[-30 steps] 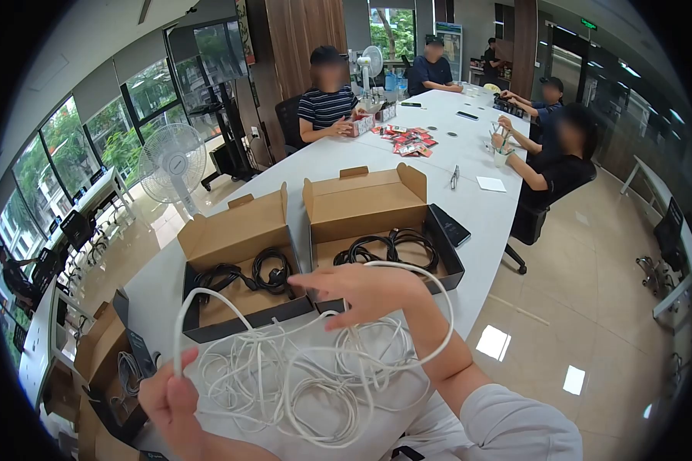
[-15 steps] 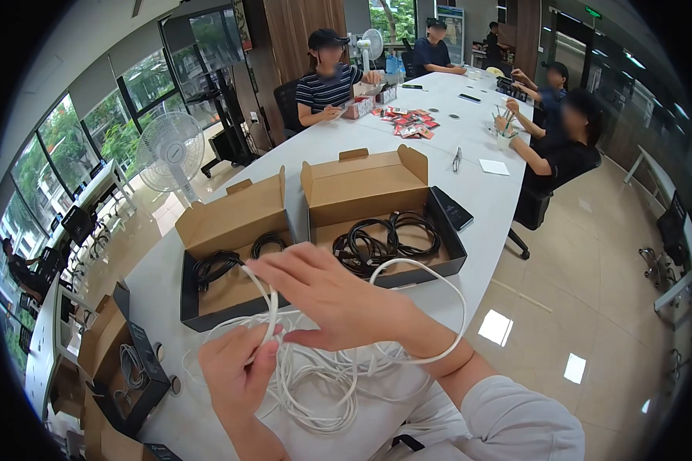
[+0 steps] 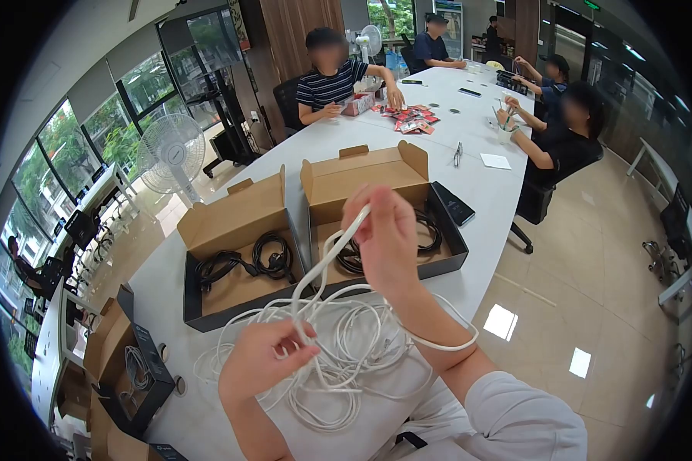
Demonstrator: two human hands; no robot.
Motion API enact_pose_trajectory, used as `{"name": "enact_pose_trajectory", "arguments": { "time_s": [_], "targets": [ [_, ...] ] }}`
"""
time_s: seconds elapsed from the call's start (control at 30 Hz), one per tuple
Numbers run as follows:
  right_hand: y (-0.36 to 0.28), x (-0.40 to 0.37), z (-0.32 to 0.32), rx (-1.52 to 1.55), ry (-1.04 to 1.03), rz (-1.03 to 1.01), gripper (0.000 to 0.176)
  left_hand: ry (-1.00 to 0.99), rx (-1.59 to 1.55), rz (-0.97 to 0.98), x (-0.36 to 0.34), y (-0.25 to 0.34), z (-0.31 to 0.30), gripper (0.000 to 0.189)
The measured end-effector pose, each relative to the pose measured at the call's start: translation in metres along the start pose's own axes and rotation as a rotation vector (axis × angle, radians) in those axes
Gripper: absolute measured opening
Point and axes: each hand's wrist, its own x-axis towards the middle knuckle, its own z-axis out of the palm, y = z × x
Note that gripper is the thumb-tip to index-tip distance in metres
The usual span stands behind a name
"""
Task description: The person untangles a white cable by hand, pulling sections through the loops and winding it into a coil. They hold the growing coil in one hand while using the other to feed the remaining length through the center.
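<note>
A long white cable [image 3: 332,253] runs in a doubled strand between my two hands. My right hand [image 3: 384,242] is raised in front of the right-hand box, closed around the upper part of the cable. Lower down, my left hand [image 3: 265,357] has thumb and fingers curled about the same cable. Below both hands a tangled heap of white cable [image 3: 354,334] lies on the table, and one loop passes over my right forearm. Behind stand two open cardboard boxes: the left box [image 3: 234,207] holds coiled black cables [image 3: 273,256], the right box [image 3: 365,170] more black cables [image 3: 430,234], partly hidden by my hand.
At the lower left another open box [image 3: 150,384] contains a grey cable [image 3: 136,367]. A dark flat box [image 3: 452,203] lies beside the right-hand box. Further along the white table [image 3: 484,184] are red packets [image 3: 414,117], a cup [image 3: 506,134] and several seated people.
My right hand has lifted up and to the right, drawing the white cable away from my left hand. Across the table, one person's hand has reached to the red packets.
</note>
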Motion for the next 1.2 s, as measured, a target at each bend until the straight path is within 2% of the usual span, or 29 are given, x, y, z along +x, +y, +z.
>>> {"name": "enact_pose_trajectory", "arguments": {
  "time_s": [0.07, 0.1, 0.2, 0.3, 0.4, 0.5, 0.57, 0.73, 0.83, 0.87, 0.97, 1.07, 1.17, 1.2],
  "targets": [
    [0.0, 0.009, -0.009, 0.094, 0.154, 0.045, 0.039, -0.165, 0.037, 0.027, 0.004, -0.009, 0.002, 0.014],
    [-0.001, 0.013, -0.013, 0.102, 0.168, 0.064, 0.039, -0.247, 0.056, 0.04, 0.005, -0.012, 0.003, 0.013],
    [0.001, 0.021, -0.022, 0.073, 0.187, 0.121, 0.036, -0.183, -0.094, 0.003, 0.008, -0.011, 0.006, 0.011],
    [0.0, 0.023, -0.022, -0.182, 0.092, 0.19, 0.032, 0.111, -0.276, -0.033, 0.004, -0.019, 0.007, 0.018],
    [-0.005, 0.023, -0.023, -0.294, -0.05, 0.281, 0.032, 0.409, -0.333, -0.082, 0.003, -0.014, -0.005, 0.023],
    [-0.006, 0.021, -0.019, -0.424, -0.16, 0.327, 0.035, 0.679, -0.334, -0.033, 0.003, -0.021, -0.013, 0.028],
    [-0.005, 0.02, -0.019, -0.487, -0.218, 0.371, 0.036, 0.764, -0.405, -0.032, 0.001, -0.024, -0.019, 0.028],
    [-0.004, 0.016, -0.014, -0.621, -0.353, 0.352, 0.016, 0.874, -0.498, -0.005, -0.001, -0.032, -0.03, 0.028],
    [0.007, 0.007, 0.004, -0.919, -0.276, -0.236, 0.019, 0.868, -0.504, -0.013, -0.004, -0.033, -0.032, 0.026],
    [0.001, 0.002, 0.01, -1.068, -0.245, -0.307, 0.025, 0.896, -0.51, -0.005, -0.003, -0.033, -0.032, 0.025],
    [-0.015, -0.014, 0.025, -0.734, -0.483, 0.007, 0.028, 0.979, -0.553, 0.038, -0.003, -0.033, -0.034, 0.023],
    [-0.011, -0.023, 0.034, -0.611, -0.892, -0.058, 0.036, 1.063, -0.647, 0.101, -0.008, -0.038, -0.042, 0.02],
    [0.012, -0.037, 0.036, -0.722, -0.962, -0.158, 0.047, 1.115, -0.731, 0.158, -0.01, -0.04, -0.045, 0.019],
    [0.019, -0.039, 0.037, -0.704, -0.997, -0.134, 0.049, 1.116, -0.748, 0.172, -0.011, -0.041, -0.047, 0.019]
  ]
}}
